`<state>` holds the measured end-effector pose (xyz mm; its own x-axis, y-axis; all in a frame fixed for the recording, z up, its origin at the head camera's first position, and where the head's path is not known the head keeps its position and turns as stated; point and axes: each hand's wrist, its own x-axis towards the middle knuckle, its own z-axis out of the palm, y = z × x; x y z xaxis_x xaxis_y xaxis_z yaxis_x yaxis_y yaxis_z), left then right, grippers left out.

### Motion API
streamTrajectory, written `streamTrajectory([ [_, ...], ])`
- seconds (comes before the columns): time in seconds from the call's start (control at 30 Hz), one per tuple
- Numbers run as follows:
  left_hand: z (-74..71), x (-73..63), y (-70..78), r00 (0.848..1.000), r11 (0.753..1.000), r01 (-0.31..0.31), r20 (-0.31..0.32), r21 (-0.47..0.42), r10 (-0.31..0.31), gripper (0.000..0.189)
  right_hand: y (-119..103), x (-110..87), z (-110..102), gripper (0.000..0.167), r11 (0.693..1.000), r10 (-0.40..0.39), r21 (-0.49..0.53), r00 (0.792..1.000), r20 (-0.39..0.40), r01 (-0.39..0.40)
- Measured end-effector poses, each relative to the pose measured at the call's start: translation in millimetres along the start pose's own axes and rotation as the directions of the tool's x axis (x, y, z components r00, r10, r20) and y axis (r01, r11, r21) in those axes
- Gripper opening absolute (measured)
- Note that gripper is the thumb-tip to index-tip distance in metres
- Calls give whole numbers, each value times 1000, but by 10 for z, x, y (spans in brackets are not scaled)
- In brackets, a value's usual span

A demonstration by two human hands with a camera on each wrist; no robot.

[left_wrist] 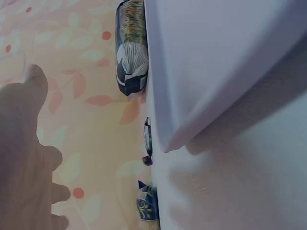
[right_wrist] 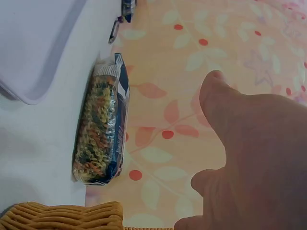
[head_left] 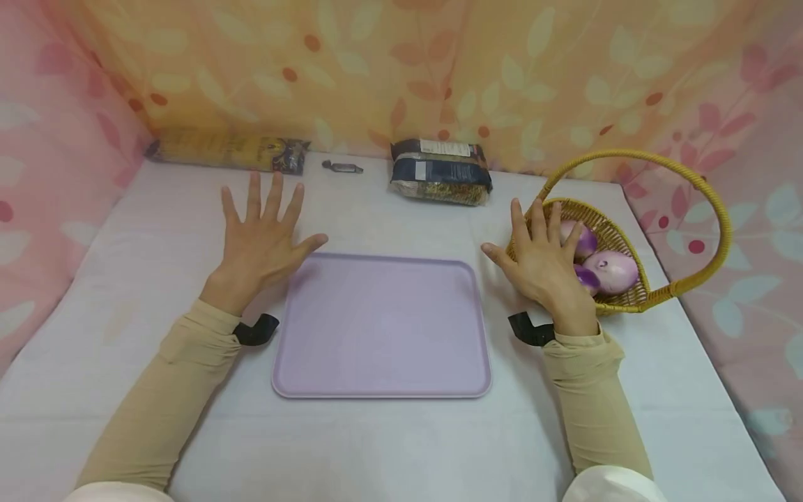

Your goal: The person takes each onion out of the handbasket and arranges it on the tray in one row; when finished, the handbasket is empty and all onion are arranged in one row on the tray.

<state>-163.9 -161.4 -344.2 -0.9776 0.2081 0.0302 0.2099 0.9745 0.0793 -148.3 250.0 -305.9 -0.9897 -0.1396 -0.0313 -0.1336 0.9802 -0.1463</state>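
My left hand (head_left: pixel 260 240) is held with its fingers spread, near the upper left corner of a lilac tray (head_left: pixel 383 328). Nothing is in it. On the other side, my right hand (head_left: pixel 541 261) also has straight, spread fingers and holds nothing. It overlaps the left side of a wicker basket (head_left: pixel 617 233) with a tall arched handle. Inside the basket lie several purple-and-white round vegetables (head_left: pixel 611 272), partly covered by this hand in the head view. The left wrist view shows the left thumb (left_wrist: pixel 36 84) apart from the tray.
Along the back of the white table lie a long yellow packet (head_left: pixel 226 151), a small wrapped candy (head_left: pixel 342 167) and a bag of spiral pasta (head_left: pixel 441 172). Behind them hangs a leaf-patterned curtain (head_left: pixel 370 77), with pink curtains at both sides.
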Motion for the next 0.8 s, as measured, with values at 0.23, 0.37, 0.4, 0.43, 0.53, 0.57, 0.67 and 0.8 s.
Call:
streamTrajectory([
  [0.23,12,-30,-93,988,989,35,152,-143,-13,41,158,-27,-111,63,996,82,28,987,-137,-79],
  [0.37,76,-21,-175,968,961,44,251,-271,26,31,370,-86,-205,52,987,162,28,986,-43,-161],
  [0.4,95,-12,-192,964,954,43,261,-298,38,30,422,-98,-228,52,987,160,16,987,3,-160],
  [0.43,116,-2,-207,962,946,36,269,-323,55,30,466,-106,-248,53,989,150,11,987,49,-150],
  [0.53,168,34,-240,950,914,29,296,-404,101,29,545,-114,-269,63,994,106,24,984,142,-110],
  [0.57,181,43,-249,946,904,23,303,-427,119,27,546,-109,-263,66,994,101,33,984,149,-107],
  [0.67,197,57,-270,934,877,22,324,-479,153,23,510,-69,-199,74,990,132,39,982,133,-139],
  [0.8,196,62,-280,930,858,25,327,-512,167,20,448,16,-57,66,985,170,23,985,41,-171],
])
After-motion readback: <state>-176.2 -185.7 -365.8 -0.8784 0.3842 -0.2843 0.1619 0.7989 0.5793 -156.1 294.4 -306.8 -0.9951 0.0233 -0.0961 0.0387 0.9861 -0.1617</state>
